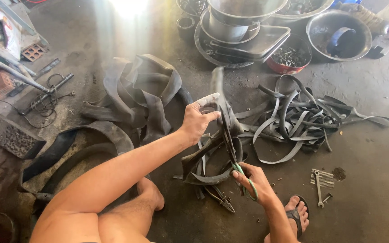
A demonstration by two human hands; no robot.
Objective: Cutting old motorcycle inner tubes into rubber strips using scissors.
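Observation:
My left hand grips the upper end of a black rubber inner-tube piece and holds it upright over the floor. My right hand is closed on green-handled scissors, whose blades point up into the rubber just below my left hand. Cut rubber pieces hang and lie beneath the scissors. A pile of cut black rubber strips lies on the floor to the right. Large uncut inner tubes lie heaped to the left behind my left arm.
Pliers lie on the floor by my knee. A wrench and small metal parts lie near my sandalled foot. Stacked metal bowls and trays, a red bowl of bolts and a large steel bowl stand at the back.

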